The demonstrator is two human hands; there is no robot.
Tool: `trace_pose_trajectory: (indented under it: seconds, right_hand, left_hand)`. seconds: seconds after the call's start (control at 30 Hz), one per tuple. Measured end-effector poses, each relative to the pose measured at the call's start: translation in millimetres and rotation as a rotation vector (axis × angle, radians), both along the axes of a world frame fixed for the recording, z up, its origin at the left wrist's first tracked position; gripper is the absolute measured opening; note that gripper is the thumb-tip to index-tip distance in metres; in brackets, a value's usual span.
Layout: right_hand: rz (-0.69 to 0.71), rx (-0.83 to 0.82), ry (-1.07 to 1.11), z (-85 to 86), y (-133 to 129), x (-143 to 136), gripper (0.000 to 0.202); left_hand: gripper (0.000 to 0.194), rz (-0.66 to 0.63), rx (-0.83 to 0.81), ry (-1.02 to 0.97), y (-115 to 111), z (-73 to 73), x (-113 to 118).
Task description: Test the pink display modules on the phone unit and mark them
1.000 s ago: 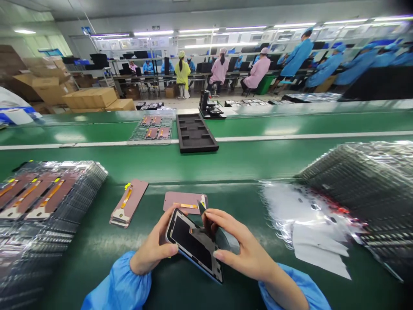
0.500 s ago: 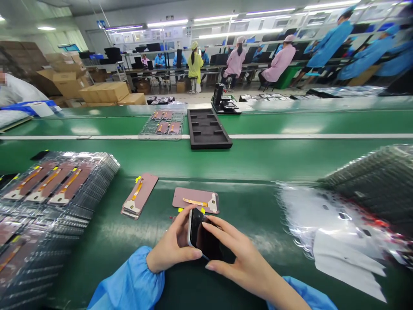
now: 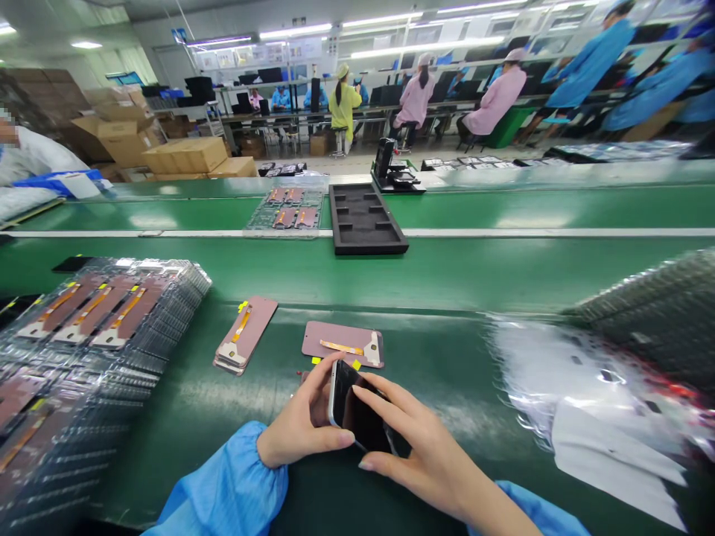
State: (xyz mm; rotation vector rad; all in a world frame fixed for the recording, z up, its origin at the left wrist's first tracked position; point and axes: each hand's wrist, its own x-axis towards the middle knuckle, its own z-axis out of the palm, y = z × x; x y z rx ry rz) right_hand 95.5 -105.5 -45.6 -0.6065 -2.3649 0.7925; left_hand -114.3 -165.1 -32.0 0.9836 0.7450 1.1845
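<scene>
A dark phone-like device (image 3: pixel 366 420) with a silver edge is held tilted between my two hands near the bottom centre. My left hand (image 3: pixel 304 428) wraps its left edge, thumb along the lower side. My right hand (image 3: pixel 416 432) grips the right side, its fingertips on the black glass face. Just beyond lies a pink panel (image 3: pixel 349 336) with an orange flex strip. A small stack of similar panels (image 3: pixel 254 324) rests to its left. The device's underside is hidden.
Stacked clear trays with pink panels (image 3: pixel 173 298) stand at left. Plastic sheets (image 3: pixel 536 357), white paper (image 3: pixel 608 454) and a tall tray stack (image 3: pixel 659 320) are at right. Across the bench are a black foam tray (image 3: pixel 363 216) and a clear tray (image 3: pixel 262 216). People sit beyond.
The view has shifted slightly, so the bench items appear a little displaced. Both hands keep their hold on the device, and its black face shows slightly more.
</scene>
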Motion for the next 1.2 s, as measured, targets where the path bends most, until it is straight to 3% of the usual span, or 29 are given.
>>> trace_pose_trajectory:
  seconds: [0.47, 0.87, 1.2]
  right_hand:
    - [0.02, 0.083, 0.014, 1.6, -1.1, -0.3, 0.069]
    - [0.062, 0.102, 0.032, 3.9, -0.9, -0.5, 0.07]
    - [0.046, 0.164, 0.028, 8.3, -1.4, -2.2, 0.083]
  left_hand:
    - [0.085, 0.038, 0.038, 0.129, -0.9, 2.5, -0.3]
    - [0.09, -0.018, 0.026, 0.162, -2.5, 1.4, -3.3]
    - [0.092, -0.064, 0.022, 0.038, -0.9, 6.0, -1.9]
